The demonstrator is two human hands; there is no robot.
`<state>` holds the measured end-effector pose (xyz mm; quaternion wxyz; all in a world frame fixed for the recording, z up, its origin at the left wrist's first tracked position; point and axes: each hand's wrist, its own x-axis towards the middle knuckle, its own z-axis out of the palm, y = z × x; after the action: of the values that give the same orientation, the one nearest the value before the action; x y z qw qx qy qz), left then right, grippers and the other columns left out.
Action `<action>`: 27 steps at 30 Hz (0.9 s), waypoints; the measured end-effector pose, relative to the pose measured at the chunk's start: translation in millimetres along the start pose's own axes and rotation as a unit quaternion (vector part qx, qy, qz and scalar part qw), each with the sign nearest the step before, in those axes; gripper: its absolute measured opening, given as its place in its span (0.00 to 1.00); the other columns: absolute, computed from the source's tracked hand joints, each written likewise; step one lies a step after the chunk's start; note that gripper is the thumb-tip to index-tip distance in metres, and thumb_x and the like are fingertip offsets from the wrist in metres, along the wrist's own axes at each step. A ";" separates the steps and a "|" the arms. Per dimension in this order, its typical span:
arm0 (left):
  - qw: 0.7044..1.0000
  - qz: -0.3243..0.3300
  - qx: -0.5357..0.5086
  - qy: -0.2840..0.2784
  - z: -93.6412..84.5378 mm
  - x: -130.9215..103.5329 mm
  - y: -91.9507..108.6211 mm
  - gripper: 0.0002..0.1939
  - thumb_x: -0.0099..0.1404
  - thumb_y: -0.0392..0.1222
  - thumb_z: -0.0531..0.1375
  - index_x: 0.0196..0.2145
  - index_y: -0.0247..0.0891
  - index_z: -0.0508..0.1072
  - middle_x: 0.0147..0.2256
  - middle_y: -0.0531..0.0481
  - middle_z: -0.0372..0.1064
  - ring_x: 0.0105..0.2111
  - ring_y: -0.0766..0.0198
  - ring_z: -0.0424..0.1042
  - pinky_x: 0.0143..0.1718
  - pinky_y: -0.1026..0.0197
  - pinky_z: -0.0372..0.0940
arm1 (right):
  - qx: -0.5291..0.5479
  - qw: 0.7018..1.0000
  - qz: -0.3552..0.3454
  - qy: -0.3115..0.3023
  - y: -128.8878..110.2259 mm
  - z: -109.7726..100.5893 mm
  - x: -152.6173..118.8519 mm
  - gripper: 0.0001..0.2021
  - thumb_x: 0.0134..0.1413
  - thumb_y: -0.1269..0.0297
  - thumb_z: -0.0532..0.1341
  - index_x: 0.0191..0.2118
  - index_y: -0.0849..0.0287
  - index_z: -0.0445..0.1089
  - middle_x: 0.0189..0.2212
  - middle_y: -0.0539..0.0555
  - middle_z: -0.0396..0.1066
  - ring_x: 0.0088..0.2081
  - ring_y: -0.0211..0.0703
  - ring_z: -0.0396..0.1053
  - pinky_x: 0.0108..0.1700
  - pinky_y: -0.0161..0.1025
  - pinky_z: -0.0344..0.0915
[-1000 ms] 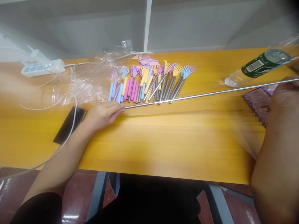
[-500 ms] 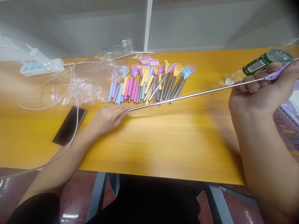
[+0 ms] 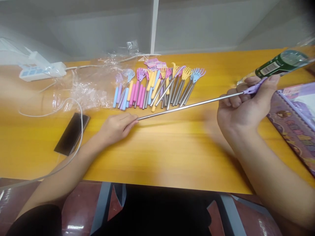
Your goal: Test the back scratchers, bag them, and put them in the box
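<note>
A telescopic back scratcher (image 3: 190, 106) with a thin metal rod stretches between my two hands above the table. My left hand (image 3: 120, 126) is closed around its lower end, so the handle there is hidden. At the other end my right hand (image 3: 242, 108) grips the purple head, which shows partly between thumb and fingers. Behind the rod lies a row of other back scratchers (image 3: 182, 87) with yellow, blue, pink and purple claw heads. Loose coloured handles (image 3: 135, 93) in pink, blue, purple and yellow are among them on the left.
A black phone (image 3: 72, 133) lies at left under a white cable (image 3: 81, 127). Behind it are clear plastic bags (image 3: 86, 88) and a white power strip (image 3: 43, 71). A green-labelled bottle (image 3: 275, 65) lies at back right, above a purple printed bag (image 3: 292, 127). Pink cards (image 3: 155, 63) sit behind the scratchers.
My right hand has moved left, toward my left hand, and the rod between them is shorter. My left hand has stayed nearly in place, still holding its end.
</note>
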<state>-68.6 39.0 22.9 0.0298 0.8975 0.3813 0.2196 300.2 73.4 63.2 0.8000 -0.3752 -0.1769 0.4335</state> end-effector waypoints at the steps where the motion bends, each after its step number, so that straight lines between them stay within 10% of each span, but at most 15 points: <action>1: 1.000 0.001 0.000 0.000 0.3 -0.2 -0.3 0.15 0.80 0.44 0.55 0.48 0.37 0.82 0.39 0.44 0.83 0.38 0.59 0.82 0.41 0.59 0.75 | -0.005 1.000 -0.011 -0.013 1.5 -1.4 0.2 0.31 0.83 0.55 0.42 0.27 0.60 0.67 0.21 0.42 0.37 0.17 0.29 0.36 0.18 0.32 0.40; 27: 1.000 0.021 0.017 0.000 8.3 -5.7 5.4 0.12 0.80 0.42 0.56 0.50 0.37 0.79 0.39 0.45 0.82 0.36 0.60 0.81 0.37 0.59 0.72 | -0.100 0.991 0.000 -0.091 41.0 -11.7 -27.5 0.23 0.67 0.39 0.64 0.33 0.56 0.73 0.20 0.41 0.38 0.20 0.32 0.34 0.20 0.34 0.39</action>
<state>-65.0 32.1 14.5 0.0100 0.9056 0.3661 0.2141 268.9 59.6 25.8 0.7389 -0.4124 -0.2914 0.4462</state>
